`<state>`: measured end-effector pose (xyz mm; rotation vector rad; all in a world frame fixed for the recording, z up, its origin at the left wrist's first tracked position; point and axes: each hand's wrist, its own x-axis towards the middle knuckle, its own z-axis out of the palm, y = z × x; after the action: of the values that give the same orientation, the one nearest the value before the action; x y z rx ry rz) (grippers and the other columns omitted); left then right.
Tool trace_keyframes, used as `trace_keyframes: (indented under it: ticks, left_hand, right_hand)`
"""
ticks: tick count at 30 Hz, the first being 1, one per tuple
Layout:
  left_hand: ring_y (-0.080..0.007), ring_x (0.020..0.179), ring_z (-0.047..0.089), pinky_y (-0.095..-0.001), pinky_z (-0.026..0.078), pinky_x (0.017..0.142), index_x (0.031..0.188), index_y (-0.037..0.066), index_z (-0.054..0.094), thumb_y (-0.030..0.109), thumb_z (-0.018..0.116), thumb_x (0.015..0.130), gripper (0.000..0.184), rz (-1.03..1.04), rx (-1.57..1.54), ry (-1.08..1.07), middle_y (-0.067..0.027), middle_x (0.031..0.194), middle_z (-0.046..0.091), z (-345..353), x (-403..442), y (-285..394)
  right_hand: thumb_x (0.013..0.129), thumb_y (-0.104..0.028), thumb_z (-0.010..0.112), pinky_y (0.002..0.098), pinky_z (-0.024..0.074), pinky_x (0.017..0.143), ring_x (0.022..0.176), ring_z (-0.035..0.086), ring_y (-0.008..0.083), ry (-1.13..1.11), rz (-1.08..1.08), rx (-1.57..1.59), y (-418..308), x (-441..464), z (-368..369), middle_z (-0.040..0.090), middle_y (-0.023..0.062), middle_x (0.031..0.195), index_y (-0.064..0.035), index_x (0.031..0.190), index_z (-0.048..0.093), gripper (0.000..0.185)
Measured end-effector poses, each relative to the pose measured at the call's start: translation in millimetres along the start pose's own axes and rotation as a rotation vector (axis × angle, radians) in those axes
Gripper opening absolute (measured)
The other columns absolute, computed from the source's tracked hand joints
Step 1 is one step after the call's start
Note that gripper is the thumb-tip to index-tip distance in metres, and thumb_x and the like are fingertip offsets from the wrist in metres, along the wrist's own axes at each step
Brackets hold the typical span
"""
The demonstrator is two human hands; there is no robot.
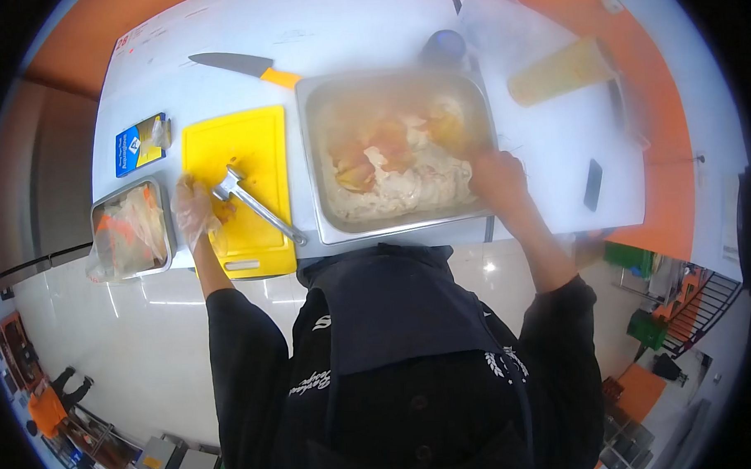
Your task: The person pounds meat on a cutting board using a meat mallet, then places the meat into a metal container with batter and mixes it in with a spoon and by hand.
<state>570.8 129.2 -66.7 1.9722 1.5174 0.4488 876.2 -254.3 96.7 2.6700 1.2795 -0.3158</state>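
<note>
Dark garment [403,316]: near bench [555,170]. Left hand [194,209]: at yellow board [261,147]. Right hand [498,181]: beside steel pan [408,228]. Either grip: state indeterminable.

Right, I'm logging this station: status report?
Left hand at cutting board, right hand at pan. Food in pan. Mallet on board, close to left hand.

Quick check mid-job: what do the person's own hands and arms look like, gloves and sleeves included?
The left hand wears a clear, crinkled plastic glove; on the right hand, I can't make out any glove. Loose black fabric sleeves end short of both wrists.
</note>
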Motion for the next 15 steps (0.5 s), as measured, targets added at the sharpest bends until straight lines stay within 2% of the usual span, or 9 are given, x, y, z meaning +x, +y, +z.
trace_keyframes:
  ticks: [3, 6, 9, 15]
  left_hand:
    - [-0.0266, 0.081, 0.069, -0.0369, 0.057, 0.063, 0.124, 0.005, 0.057, 0.018, 0.051, 0.094, 0.033, -0.214, -0.243, -0.115, -0.0139, 0.111, 0.065, -21, -29, 58]
    - [-0.0271, 0.099, 0.064, -0.0377, 0.050, 0.087, 0.123, 0.001, 0.056, 0.014, 0.050, 0.094, 0.033, -0.060, -0.069, -0.036, -0.0162, 0.115, 0.065, -18, -25, 49]
    - [-0.0249, 0.096, 0.065, -0.0363, 0.051, 0.084, 0.122, 0.001, 0.056, 0.013, 0.050, 0.094, 0.031, 0.111, 0.219, 0.012, -0.0146, 0.112, 0.066, -12, -11, 25]
    - [-0.0259, 0.095, 0.064, -0.0341, 0.051, 0.083, 0.121, -0.001, 0.057, 0.014, 0.052, 0.093, 0.032, 0.052, -0.083, 0.032, -0.0163, 0.112, 0.066, -3, -10, 13]
  right_hand:
    - [0.080, -0.008, 0.057, 0.0429, 0.0548, 0.062, 0.074, 0.068, 0.0322, 0.025, -0.037, -0.072, -1, 5, 31, 0.066, 0.0151, 0.085, -0.0023, 0.097, 0.060, 0.019]
    - [0.081, -0.011, 0.057, 0.0407, 0.0552, 0.059, 0.072, 0.069, 0.0302, 0.125, -0.062, -0.051, -12, 16, 47, 0.066, 0.0140, 0.081, -0.0031, 0.093, 0.060, 0.014]
    - [0.082, -0.012, 0.057, 0.0395, 0.0553, 0.057, 0.071, 0.069, 0.0289, 0.191, -0.071, -0.035, -8, 31, 51, 0.066, 0.0137, 0.077, -0.0033, 0.088, 0.062, 0.012]
    - [0.083, -0.013, 0.058, 0.0426, 0.0547, 0.064, 0.076, 0.069, 0.0311, 0.061, -0.039, -0.039, 4, 37, 26, 0.068, 0.0147, 0.080, -0.0029, 0.089, 0.066, 0.015]
